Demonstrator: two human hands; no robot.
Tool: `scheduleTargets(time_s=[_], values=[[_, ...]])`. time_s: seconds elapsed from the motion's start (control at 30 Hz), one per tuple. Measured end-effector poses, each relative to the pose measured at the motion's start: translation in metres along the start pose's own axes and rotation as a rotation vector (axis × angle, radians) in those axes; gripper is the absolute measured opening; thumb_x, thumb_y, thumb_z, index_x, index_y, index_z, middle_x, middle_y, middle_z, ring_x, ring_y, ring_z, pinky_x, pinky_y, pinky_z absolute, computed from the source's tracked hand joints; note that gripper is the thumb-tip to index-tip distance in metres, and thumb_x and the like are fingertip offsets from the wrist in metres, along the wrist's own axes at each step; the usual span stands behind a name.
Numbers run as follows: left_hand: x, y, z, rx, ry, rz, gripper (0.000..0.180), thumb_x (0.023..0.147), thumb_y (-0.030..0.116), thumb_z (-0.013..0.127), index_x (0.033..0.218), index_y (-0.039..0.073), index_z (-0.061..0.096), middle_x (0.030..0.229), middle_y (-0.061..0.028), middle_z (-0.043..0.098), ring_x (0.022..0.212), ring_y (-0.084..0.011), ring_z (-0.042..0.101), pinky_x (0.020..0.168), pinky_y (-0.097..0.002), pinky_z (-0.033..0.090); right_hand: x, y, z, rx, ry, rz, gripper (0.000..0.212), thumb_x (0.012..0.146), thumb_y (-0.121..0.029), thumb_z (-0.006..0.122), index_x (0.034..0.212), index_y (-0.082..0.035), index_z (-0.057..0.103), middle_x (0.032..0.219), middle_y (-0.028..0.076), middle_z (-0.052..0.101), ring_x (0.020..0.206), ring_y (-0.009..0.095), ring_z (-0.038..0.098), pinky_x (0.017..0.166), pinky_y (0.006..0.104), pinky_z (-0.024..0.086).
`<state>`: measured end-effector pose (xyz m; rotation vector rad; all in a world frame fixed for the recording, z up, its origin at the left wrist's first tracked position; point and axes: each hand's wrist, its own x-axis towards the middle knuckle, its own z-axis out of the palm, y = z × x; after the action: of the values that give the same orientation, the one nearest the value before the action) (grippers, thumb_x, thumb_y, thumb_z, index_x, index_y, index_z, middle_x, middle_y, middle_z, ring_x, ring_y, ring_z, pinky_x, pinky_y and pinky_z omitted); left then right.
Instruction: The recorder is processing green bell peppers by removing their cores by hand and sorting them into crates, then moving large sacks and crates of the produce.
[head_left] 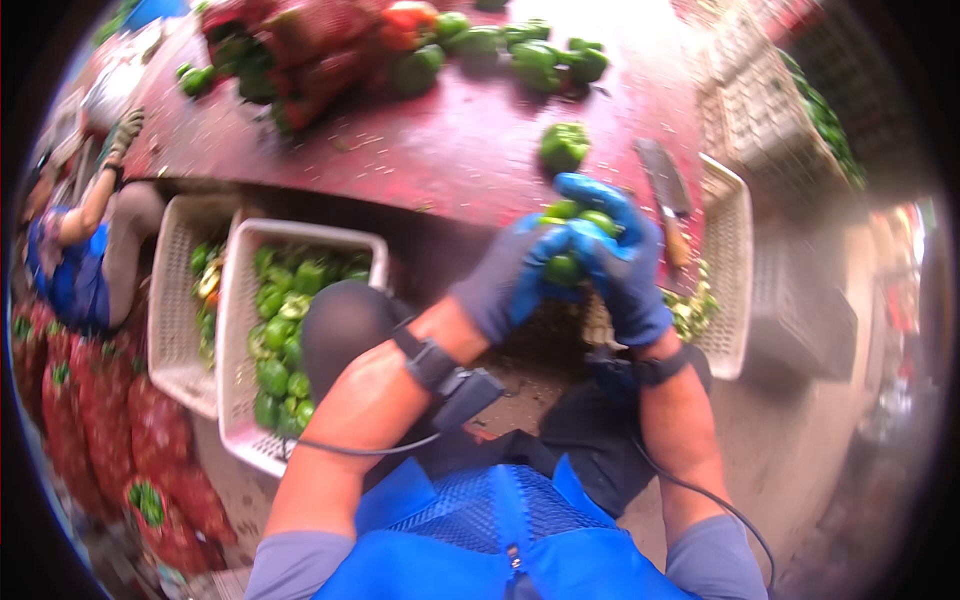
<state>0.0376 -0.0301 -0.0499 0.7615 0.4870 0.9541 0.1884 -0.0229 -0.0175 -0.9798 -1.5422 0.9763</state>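
Both my hands, in blue and grey work gloves, are closed round a green bell pepper (566, 268) just off the near edge of the red table. My left hand (518, 272) grips it from the left, and my right hand (618, 255) wraps it from the right with the fingers over its top. Much of the pepper is hidden by the gloves. On the table just beyond my hands sits another green bell pepper (565, 147). A cleaver (664, 180) with a wooden handle lies to the right of my right hand.
White crates of green peppers stand by my left knee, the nearer crate (232, 400) overlapping another. A crate of pepper scraps (735, 330) is at my right. A red mesh sack (300, 50) and loose peppers lie across the table. At far left sits another person (85, 240) near filled sacks (100, 420).
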Motion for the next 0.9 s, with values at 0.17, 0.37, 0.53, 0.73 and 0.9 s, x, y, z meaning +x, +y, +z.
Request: scheduleTargets(time_s=[0.17, 0.37, 0.53, 0.73, 0.9], values=[[-0.008, 0.013, -0.006, 0.269, 0.075, 0.079, 0.049, 0.094, 0.046, 0.053, 0.117, 0.003, 0.055, 0.104, -0.0069, 0.062, 0.088, -0.0157, 0.064, 0.071, -0.0295, 0.056, 0.006, -0.002, 0.014, 0.067, 0.005, 0.116, 0.042, 0.081, -0.010, 0.066, 0.120, 0.003, 0.061, 0.115, 0.010, 0.066, 0.104, 0.015, 0.061, 0.094, 0.0294, 0.048], [0.000, -0.003, -0.015, 0.258, 0.153, 0.118, 0.037, 0.094, 0.034, 0.054, 0.111, 0.001, 0.055, 0.101, -0.0072, 0.060, 0.090, -0.0145, 0.062, 0.075, -0.0299, 0.054, 0.020, 0.004, 0.015, 0.411, 0.171, 0.182, 0.033, 0.086, -0.011, 0.061, 0.116, 0.004, 0.061, 0.109, 0.008, 0.066, 0.099, 0.013, 0.061, 0.090, 0.0281, 0.049], [-0.001, 0.011, -0.016, 0.991, 0.035, 0.707, 0.034, 0.092, 0.023, 0.058, 0.116, 0.000, 0.053, 0.103, -0.0081, 0.062, 0.092, -0.0139, 0.061, 0.079, -0.0302, 0.053, 0.023, 0.006, 0.016, 0.493, 0.228, 0.128, 0.034, 0.089, -0.016, 0.056, 0.116, 0.004, 0.060, 0.108, 0.009, 0.065, 0.097, 0.015, 0.061, 0.090, 0.0283, 0.048], [-0.002, 0.015, -0.011, 0.167, 0.074, 0.134, 0.041, 0.087, 0.017, 0.064, 0.122, -0.001, 0.050, 0.108, -0.0079, 0.061, 0.095, -0.0136, 0.060, 0.081, -0.0294, 0.052, 0.024, 0.012, 0.014, 0.485, 0.288, 0.091, 0.035, 0.091, -0.021, 0.051, 0.113, 0.004, 0.061, 0.107, 0.011, 0.064, 0.099, 0.017, 0.060, 0.093, 0.0313, 0.047], [0.001, 0.018, -0.013, 0.153, 0.051, 0.114, 0.045, 0.085, 0.016, 0.066, 0.124, 0.000, 0.050, 0.109, -0.0074, 0.062, 0.096, -0.0132, 0.060, 0.083, -0.0289, 0.052, 0.026, 0.017, 0.010, 0.615, 0.292, 0.051, 0.026, 0.090, -0.013, 0.056, 0.111, 0.002, 0.059, 0.106, 0.011, 0.064, 0.097, 0.015, 0.062, 0.085, 0.0298, 0.051]])
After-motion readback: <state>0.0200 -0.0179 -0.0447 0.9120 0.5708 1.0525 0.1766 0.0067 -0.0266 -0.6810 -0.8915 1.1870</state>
